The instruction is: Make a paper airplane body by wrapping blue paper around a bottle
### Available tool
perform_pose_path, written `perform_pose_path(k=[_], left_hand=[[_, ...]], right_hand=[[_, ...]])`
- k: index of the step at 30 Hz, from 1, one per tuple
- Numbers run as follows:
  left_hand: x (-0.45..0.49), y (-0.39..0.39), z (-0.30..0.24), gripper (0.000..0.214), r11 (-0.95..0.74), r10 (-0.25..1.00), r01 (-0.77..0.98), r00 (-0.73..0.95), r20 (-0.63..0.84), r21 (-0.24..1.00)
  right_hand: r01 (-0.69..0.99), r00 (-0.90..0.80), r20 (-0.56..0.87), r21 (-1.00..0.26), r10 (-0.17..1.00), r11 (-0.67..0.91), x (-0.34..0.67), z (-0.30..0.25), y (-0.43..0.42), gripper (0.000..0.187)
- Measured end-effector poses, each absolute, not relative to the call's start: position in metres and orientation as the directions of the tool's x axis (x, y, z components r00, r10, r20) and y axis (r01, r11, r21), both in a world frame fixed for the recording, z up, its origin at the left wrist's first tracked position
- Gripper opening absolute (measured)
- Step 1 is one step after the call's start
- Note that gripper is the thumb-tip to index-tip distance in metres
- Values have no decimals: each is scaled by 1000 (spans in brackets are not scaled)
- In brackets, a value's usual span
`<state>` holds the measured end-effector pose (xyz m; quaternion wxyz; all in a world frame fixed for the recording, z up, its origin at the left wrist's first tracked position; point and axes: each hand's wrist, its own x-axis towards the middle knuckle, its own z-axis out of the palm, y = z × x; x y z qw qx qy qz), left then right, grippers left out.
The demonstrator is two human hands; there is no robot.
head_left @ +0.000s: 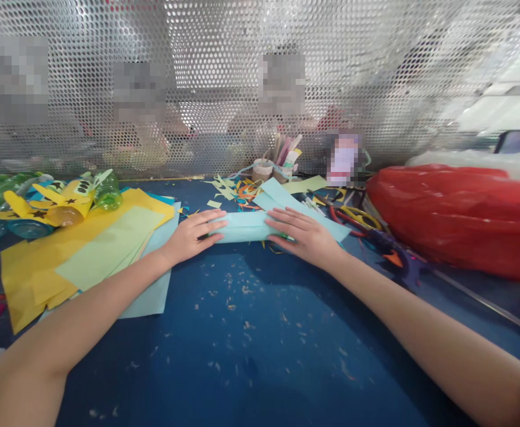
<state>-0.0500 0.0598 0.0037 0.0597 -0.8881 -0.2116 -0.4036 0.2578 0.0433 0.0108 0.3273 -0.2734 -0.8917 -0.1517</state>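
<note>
A roll of light blue paper [246, 228] lies crosswise on the blue table, with a lengthwise edge showing along it. My left hand [196, 232] holds its left end, fingers laid over the top. Over the right end rest the fingers of my right hand [302, 232], gripping it from the other side. A bit of green shows near the right fingertips; whether something is inside the roll I cannot tell. Just behind it, light blue paper sheets [287, 198] lie flat near my right hand. Yellow and pale green sheets [108, 243] are stacked beside my left forearm.
Paper scraps [242, 191] and pots of sticks [263, 171] stand at the back by a perforated metal screen [224, 71]. Yellow-handled scissors [360, 217] and a red plastic bag [447, 213] are on the right. Green plastic bottles [107, 193] and yellow paper cut-outs [66, 201] sit left.
</note>
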Motion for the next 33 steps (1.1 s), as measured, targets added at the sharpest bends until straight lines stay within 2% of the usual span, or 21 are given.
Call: perform_pose_path(k=[5,8,13,20,26,33], left_hand=[[-48,55,6,35,-814,544,509,498,675,281],[-48,54,7,32,-780,595,535,471,651,326],[-48,54,6,40,-796,572,535,508,644,285],[-48,56,4,28,-854,466,491,579,668,170],[-49,55,5,16,-860,477,475,621,622,185],[-49,57,4,16,-839,521,480,574,632,257]], right_hand=[[641,-586,682,59,438,766,256,8,43,36],[668,-563,670,26,483,743,254,9,41,37],[748,-550,597,42,583,662,243,15,31,52],[751,-634,467,185,616,633,227,17,21,48],[720,-655,479,159,585,676,233,16,27,46],[690,-649,533,113,543,715,248,14,38,33]])
